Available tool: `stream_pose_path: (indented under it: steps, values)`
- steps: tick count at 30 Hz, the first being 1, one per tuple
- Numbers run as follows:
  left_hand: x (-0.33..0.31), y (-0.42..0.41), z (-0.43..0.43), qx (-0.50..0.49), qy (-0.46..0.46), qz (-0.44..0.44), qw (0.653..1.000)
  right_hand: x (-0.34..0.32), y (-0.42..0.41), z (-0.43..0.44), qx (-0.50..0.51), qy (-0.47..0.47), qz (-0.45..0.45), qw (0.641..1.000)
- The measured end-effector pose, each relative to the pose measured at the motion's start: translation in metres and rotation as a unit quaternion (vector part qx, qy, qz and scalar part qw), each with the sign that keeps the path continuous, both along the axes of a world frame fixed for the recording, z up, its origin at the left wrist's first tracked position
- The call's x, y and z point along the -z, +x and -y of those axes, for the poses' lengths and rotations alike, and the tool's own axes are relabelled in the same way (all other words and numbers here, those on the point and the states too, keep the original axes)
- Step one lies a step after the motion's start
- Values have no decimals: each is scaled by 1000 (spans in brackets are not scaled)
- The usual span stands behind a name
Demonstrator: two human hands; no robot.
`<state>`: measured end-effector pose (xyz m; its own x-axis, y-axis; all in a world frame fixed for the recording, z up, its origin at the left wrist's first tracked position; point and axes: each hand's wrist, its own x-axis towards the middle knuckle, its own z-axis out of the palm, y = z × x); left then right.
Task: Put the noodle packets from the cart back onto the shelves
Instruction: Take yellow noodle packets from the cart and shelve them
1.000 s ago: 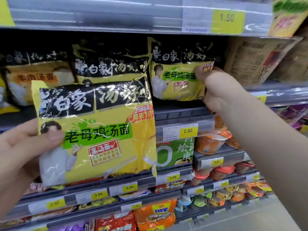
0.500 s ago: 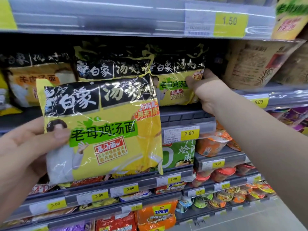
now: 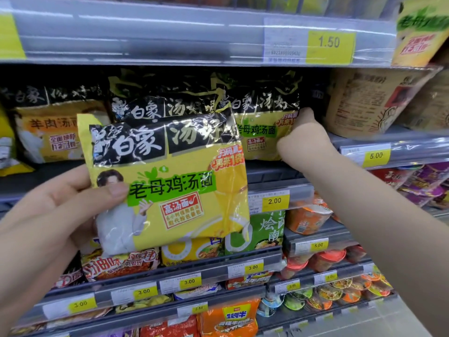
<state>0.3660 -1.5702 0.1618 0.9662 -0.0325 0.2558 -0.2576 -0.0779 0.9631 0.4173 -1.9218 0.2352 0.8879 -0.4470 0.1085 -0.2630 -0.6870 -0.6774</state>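
My left hand (image 3: 60,215) holds a yellow and black noodle packet (image 3: 184,190) by its left edge, thumb on the front, in front of the shelves. My right hand (image 3: 308,139) reaches into the middle shelf (image 3: 274,171) and grips the right edge of a matching noodle packet (image 3: 262,132) that stands upright there; its fingers are hidden behind that packet. Another packet of the same kind (image 3: 155,108) stands just to the left on the shelf, partly covered by the one I hold.
Orange-labelled packets (image 3: 56,132) fill the shelf's left part, brown paper noodle bowls (image 3: 364,100) its right. A shelf rail with a 1.50 price tag (image 3: 330,42) hangs close above. Lower shelves hold more packets (image 3: 228,317) and cup noodles (image 3: 308,215).
My right hand has pushed its packet further back and left into the shelf row. My left hand has raised its packet slightly up and to the right.
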Motion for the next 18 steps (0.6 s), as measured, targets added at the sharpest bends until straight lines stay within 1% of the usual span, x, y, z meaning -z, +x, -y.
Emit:
stream_pose_path:
  steps: [3,4,6,8,10,11,13,15,18]
  values:
    - [-33,-13,47,86,-11,-16,996,-1,-14,2,-25,-22,16,999]
    - [-44,-15,62,84,-31,-28,996,0,-21,3,-38,-25,31,998]
    - [-56,-20,79,88,-40,-23,995,-1,-38,6,-67,-18,61,996]
    - [-59,-11,91,92,-44,-25,994,-1,-53,10,-90,27,92,991]
    - [-64,-1,103,96,-42,-42,994,-3,-66,15,-107,115,124,980]
    - [-67,4,110,106,-40,-45,992,-4,-71,17,-117,142,133,974]
    - [-72,11,124,126,-43,-55,990,-5,-76,21,-139,150,143,968]
    - [-75,18,137,121,-42,-62,990,-5,-77,24,-152,158,161,962]
    - [-76,28,155,83,-31,-52,995,-2,-72,31,-126,175,184,959]
